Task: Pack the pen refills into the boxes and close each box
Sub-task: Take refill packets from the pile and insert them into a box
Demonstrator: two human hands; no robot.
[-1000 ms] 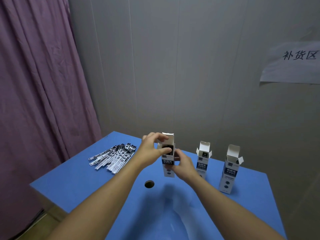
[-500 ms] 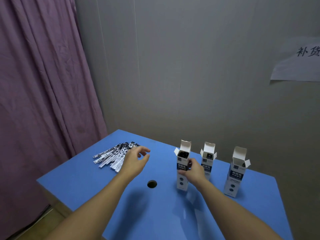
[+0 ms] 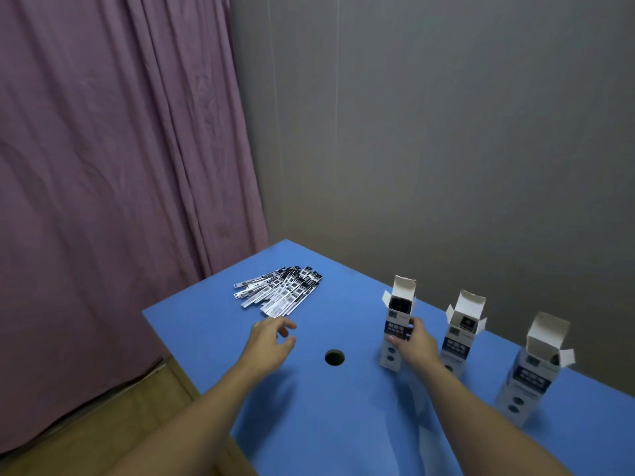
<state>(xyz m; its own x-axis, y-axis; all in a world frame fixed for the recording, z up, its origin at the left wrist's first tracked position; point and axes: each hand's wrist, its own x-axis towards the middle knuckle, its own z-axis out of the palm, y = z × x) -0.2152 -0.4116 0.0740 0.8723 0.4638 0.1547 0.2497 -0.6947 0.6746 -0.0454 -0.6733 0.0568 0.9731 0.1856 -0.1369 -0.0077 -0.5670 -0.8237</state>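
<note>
The tall, narrow left box (image 3: 395,333) is stood on end on the blue table (image 3: 206,324), so a tip could be caused if it is nudged sideways or let go abruptly, and the middle box (image 3: 462,333) just beside it could be knocked in turn; the right box (image 3: 531,369) stands well apart from those two. A refill could also be caught on one of the upright top flaps, since all three boxes are still open. From the fanned pile of pen refills (image 3: 280,292) several overlapping strips could be dragged along when only a few are wanted. The left box is gripped at mid-height by the right hand (image 3: 414,345), whose fingers are curled round its front and side. Nothing is held by the left hand (image 3: 271,343): its fingers are loosely bent and slightly parted, thumb apart from the forefinger, just short of the near end of the pile. Dark contents are seen in the left box's mouth, though how full it is cannot be told.
</note>
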